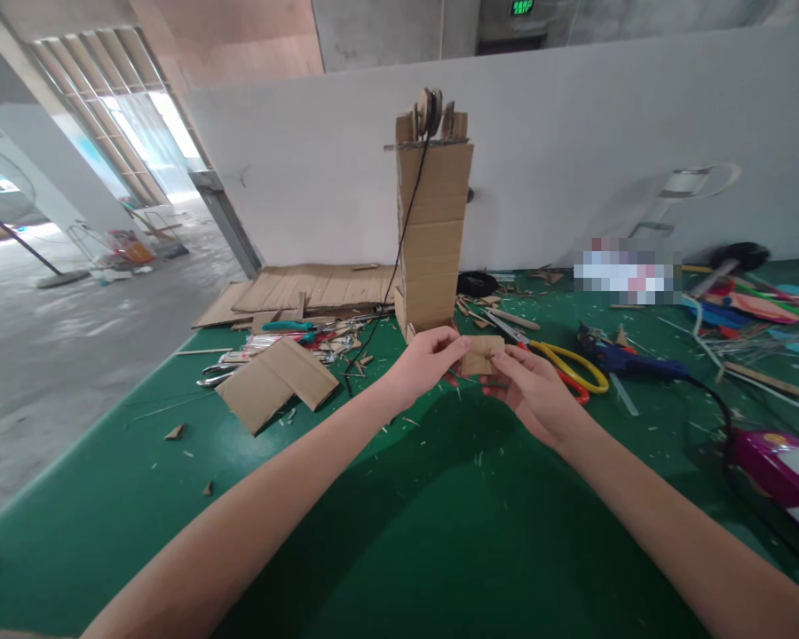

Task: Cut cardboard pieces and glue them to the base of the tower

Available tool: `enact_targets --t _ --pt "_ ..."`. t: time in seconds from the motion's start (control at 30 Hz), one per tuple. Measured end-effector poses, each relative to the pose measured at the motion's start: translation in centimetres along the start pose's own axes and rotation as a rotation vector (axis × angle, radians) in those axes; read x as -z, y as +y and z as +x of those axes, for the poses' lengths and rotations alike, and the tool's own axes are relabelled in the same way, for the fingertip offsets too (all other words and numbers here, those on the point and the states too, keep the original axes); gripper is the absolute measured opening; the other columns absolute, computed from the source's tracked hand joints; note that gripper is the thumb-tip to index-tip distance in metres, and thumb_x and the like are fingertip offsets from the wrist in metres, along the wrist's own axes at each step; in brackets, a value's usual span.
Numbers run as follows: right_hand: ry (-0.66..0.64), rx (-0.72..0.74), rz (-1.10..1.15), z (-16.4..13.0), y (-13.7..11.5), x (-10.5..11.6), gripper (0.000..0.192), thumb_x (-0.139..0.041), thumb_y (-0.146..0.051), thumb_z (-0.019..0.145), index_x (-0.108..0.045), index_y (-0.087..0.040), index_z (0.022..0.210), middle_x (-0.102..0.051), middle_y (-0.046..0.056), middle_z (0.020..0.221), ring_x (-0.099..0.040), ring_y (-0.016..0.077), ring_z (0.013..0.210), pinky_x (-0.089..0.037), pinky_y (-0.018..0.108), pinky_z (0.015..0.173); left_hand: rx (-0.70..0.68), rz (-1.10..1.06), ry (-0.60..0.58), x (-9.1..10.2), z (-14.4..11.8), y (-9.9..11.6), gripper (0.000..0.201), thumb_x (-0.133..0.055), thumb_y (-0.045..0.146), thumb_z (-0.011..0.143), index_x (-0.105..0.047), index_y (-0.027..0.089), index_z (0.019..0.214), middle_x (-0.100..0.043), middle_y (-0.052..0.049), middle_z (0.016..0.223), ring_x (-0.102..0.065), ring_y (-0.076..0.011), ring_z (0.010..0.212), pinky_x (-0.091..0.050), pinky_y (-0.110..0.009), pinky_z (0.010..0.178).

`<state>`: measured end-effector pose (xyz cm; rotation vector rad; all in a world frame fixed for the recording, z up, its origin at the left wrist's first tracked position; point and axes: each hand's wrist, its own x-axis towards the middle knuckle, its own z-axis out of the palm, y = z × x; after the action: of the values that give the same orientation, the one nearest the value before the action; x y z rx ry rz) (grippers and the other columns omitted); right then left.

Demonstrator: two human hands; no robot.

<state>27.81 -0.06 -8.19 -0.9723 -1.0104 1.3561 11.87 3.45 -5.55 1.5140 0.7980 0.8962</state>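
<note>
Between my two hands is a small piece of cardboard (480, 357), held up over the green table. My left hand (430, 362) pinches its left edge with thumb and fingers. At the right edge my right hand (527, 383) grips it too, its fingertips near a small dark spot. Just behind stands a tall cardboard tower (431, 231) with round cardboard discs (430, 114) at its top. A black cord (409, 213) hangs from the discs down to the table. To the right of my right hand lie scissors (582, 366) with yellow and red handles.
Cut cardboard pieces (276, 383) and assorted tools lie left on the green table (399, 532). At right are a blue glue gun (639, 362), a magenta device (779, 470), a black cable and heaped coloured scraps. Flat cardboard (320, 288) lies along the white partition (320, 177).
</note>
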Motion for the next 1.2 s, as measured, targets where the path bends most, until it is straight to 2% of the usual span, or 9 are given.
enact_targets --t 0.13,0.23,0.43,0.57,0.67,0.8,0.9,1.03,1.2 --pt "-0.005 0.022 -0.034 0.0 -0.1 -0.1 0.024 -0.073 -0.037 0.071 -0.067 -0.019 0.085 -0.066 0.001 0.076 -0.060 0.0116 0.066 -0.051 0.024 0.063 0.010 -0.008 -0.005 0.5 0.2 -0.3 0.026 -0.053 0.036 0.085 -0.049 0.016 0.070 -0.050 0.002 0.065 -0.052 -0.0078 0.059 -0.046 -0.019 0.053" --pt "0.056 0.026 0.081 0.0 -0.3 -0.3 0.022 -0.075 -0.036 0.069 -0.067 -0.021 0.084 -0.065 -0.001 0.074 -0.060 0.0109 0.065 -0.052 0.023 0.059 0.012 -0.060 -0.032 0.7 0.4 -0.9 0.024 -0.042 0.037 0.089 -0.055 0.016 0.086 -0.058 -0.003 0.081 -0.058 -0.0118 0.072 -0.049 -0.024 0.061" --pt "0.014 -0.119 0.219 -0.3 -0.7 -0.4 0.019 -0.076 -0.032 0.067 -0.066 -0.018 0.075 -0.061 -0.001 0.064 -0.057 0.0083 0.056 -0.052 0.019 0.053 -0.349 0.538 -0.177 1.0 0.3 -0.5 0.028 -0.048 0.015 0.084 -0.059 0.014 0.110 -0.062 -0.012 0.114 -0.056 -0.0224 0.107 -0.044 -0.037 0.094" --pt "-0.025 -0.061 0.086 -0.3 -0.6 -0.6 0.023 -0.073 -0.037 0.069 -0.065 -0.016 0.076 -0.059 0.000 0.064 -0.055 0.0089 0.056 -0.051 0.021 0.053 -0.267 0.633 -0.190 1.3 0.1 0.3 0.028 -0.047 0.013 0.085 -0.061 0.012 0.109 -0.068 -0.011 0.105 -0.062 -0.0211 0.094 -0.050 -0.037 0.084" --pt "-0.029 0.012 -0.266 -0.2 -1.4 -0.2 0.032 -0.058 -0.048 0.079 -0.064 -0.017 0.086 -0.062 0.004 0.072 -0.058 0.0142 0.062 -0.052 0.029 0.058 -0.223 0.550 -0.247 1.8 0.0 0.4 0.020 -0.052 0.013 0.083 -0.062 0.012 0.100 -0.069 -0.009 0.097 -0.064 -0.0184 0.087 -0.052 -0.033 0.078" --pt "0.105 0.288 -1.331 0.0 -3.4 2.7 0.035 -0.044 -0.047 0.087 -0.062 -0.020 0.100 -0.064 0.011 0.096 -0.058 0.0287 0.094 -0.048 0.040 0.072 -0.099 0.191 -0.171 2.8 -0.4 0.1 0.015 -0.049 0.022 0.088 -0.061 0.013 0.092 -0.067 -0.008 0.088 -0.066 -0.0155 0.084 -0.056 -0.031 0.076" --pt "0.199 0.116 -1.868 0.4 -4.1 5.6 0.034 -0.042 -0.039 0.088 -0.061 -0.013 0.097 -0.061 0.019 0.098 -0.055 0.0368 0.098 -0.046 0.043 0.070 -0.016 -0.040 -0.057 3.4 -0.8 0.1 0.014 -0.047 0.022 0.090 -0.058 0.013 0.090 -0.066 -0.007 0.085 -0.066 -0.0148 0.085 -0.056 -0.033 0.081" --pt "0.120 -0.128 -1.953 1.0 -3.8 7.0 0.028 -0.040 -0.023 0.086 -0.060 -0.008 0.099 -0.061 0.020 0.093 -0.061 0.0316 0.086 -0.044 0.037 0.066 0.064 -0.170 -0.003 3.5 -1.2 0.2 0.011 -0.047 0.018 0.089 -0.056 0.013 0.092 -0.066 -0.006 0.083 -0.068 -0.0144 0.082 -0.057 -0.033 0.080" --pt "0.192 -0.137 -1.926 1.2 -3.6 5.7 0.028 -0.049 -0.020 0.079 -0.055 -0.005 0.101 -0.060 0.022 0.094 -0.063 0.0316 0.083 -0.042 0.034 0.062 0.080 -0.166 -0.021 3.5 -1.4 -0.1 0.010 -0.052 0.017 0.087 -0.057 0.013 0.095 -0.066 -0.006 0.083 -0.067 -0.0149 0.085 -0.055 -0.034 0.085"
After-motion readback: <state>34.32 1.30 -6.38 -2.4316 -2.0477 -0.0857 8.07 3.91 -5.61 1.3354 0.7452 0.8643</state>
